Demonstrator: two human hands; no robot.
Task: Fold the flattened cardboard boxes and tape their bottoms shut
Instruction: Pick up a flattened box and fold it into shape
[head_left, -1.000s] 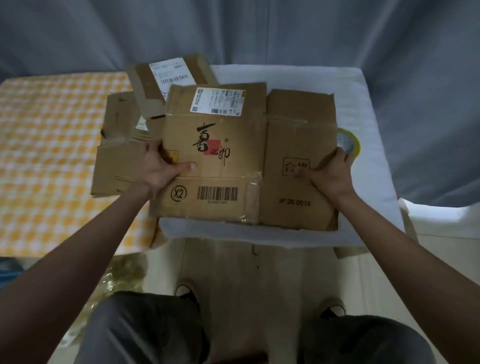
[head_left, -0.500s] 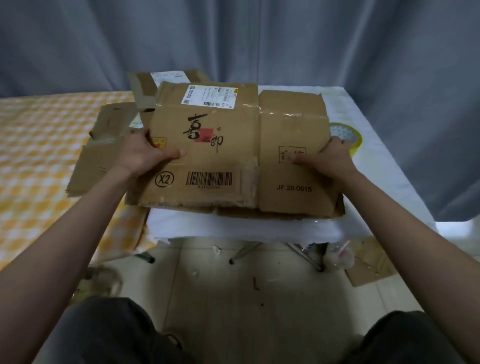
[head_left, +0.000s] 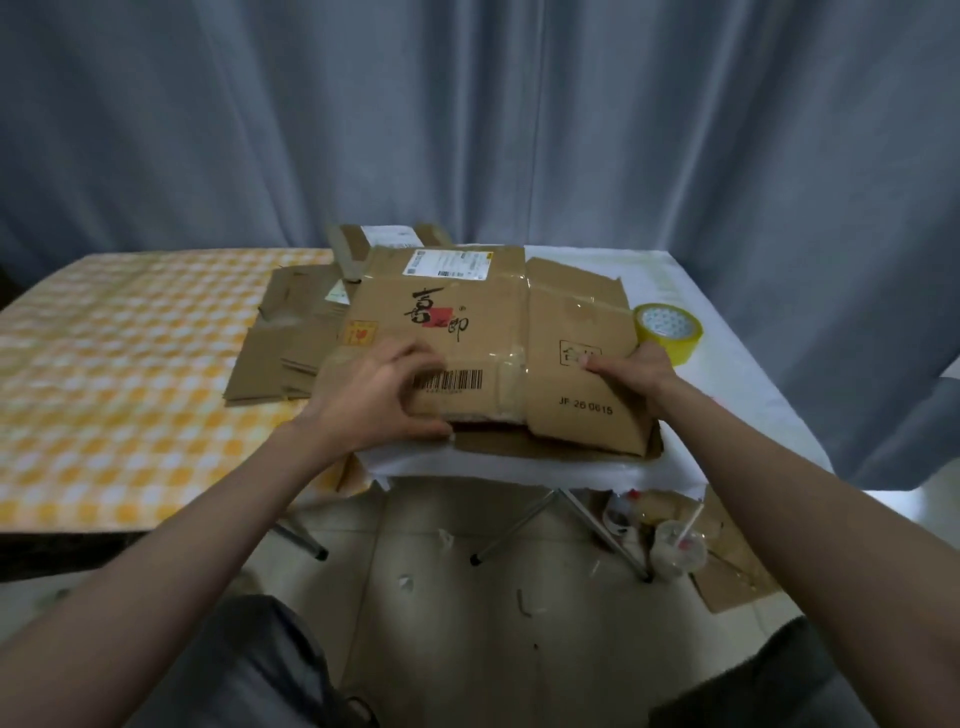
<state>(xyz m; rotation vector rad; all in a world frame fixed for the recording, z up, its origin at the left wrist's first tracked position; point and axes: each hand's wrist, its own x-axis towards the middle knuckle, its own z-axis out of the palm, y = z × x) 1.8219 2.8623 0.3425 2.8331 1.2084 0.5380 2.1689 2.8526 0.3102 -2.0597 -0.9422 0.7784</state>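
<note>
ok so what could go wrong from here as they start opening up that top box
The flattened box overhangs the near edge of the white table, so it may slide off as the left hand lifts its edge. Old clear tape across its seam could resist opening and tear the card. The swinging panel might knock the tape roll beside the right hand.

"JF 26 0615" reads clearly on the right panel of the flattened cardboard box (head_left: 519, 332); a barcode and black brush-style characters mark the left panel; the white shipping label (head_left: 448, 263) is illegible.
</note>
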